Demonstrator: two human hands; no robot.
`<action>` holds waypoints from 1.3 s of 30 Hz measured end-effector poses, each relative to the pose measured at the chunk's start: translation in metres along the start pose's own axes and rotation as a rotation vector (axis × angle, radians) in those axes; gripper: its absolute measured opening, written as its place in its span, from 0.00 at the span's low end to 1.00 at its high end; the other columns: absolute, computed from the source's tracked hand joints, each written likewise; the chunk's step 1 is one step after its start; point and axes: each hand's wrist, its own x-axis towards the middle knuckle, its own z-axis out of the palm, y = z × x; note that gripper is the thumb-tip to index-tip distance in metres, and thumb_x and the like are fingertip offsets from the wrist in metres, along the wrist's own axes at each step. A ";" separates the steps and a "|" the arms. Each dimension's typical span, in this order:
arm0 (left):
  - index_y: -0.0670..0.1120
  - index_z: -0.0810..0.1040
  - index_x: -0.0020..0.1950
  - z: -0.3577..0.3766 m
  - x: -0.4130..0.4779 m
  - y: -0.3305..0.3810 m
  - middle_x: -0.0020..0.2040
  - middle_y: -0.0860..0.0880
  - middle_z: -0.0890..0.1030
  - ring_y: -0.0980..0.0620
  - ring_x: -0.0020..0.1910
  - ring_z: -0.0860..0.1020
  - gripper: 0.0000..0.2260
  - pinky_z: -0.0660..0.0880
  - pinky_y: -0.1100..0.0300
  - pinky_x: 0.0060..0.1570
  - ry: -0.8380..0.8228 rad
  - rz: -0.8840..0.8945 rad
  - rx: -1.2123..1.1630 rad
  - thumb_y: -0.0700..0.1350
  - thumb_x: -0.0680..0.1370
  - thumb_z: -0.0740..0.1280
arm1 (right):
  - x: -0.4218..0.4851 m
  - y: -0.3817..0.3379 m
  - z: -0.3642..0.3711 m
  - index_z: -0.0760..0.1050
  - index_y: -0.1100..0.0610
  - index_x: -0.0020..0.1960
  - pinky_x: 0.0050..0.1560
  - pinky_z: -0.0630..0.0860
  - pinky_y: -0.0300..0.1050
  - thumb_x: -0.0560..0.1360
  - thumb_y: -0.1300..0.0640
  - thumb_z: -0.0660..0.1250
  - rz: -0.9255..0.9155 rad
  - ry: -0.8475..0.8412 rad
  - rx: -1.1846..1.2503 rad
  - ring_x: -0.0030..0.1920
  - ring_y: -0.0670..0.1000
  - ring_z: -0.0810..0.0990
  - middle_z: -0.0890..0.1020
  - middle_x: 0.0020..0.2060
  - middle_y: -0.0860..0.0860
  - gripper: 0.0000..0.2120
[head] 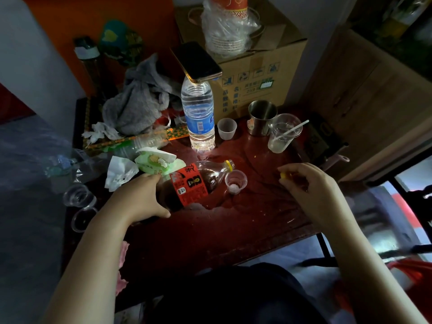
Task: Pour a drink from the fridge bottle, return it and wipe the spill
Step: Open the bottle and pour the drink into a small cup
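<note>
Cola bottle [189, 183] tipped right, uncapped mouth just beside a small clear cup [236, 181] on the red desk [233, 225]. Left hand [142, 197] fingers clamped on the bottle's base. Yellow cap [283, 175] pinched in right hand [313, 190] fingers.

Left hand [142, 197]: wrapped around the lower body of the cola bottle [189, 183], which is tipped nearly flat, its open neck pointing right over the small cup [236, 182].
Cola bottle: red label, dark drink, yellow neck ring, cap off.
Small cup: clear plastic, standing on the table [233, 230] just beside the bottle's mouth; little inside.
Right hand [311, 190]: raised to the right, fingers pinched on a yellow cap [283, 175].
Table: dark red wood, wet patches near the cup.
Behind: water bottle [198, 113] with a phone [196, 61] on top, steel mug [261, 118], cup with straw [284, 133], grey cloth [138, 106], cardboard box [257, 66].
</note>
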 end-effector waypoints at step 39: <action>0.48 0.73 0.59 -0.007 0.004 0.010 0.57 0.50 0.76 0.50 0.55 0.76 0.31 0.73 0.57 0.47 -0.035 0.005 0.081 0.57 0.62 0.78 | -0.006 0.007 -0.003 0.80 0.49 0.54 0.46 0.66 0.22 0.73 0.56 0.71 0.022 0.003 0.016 0.49 0.32 0.74 0.76 0.46 0.36 0.10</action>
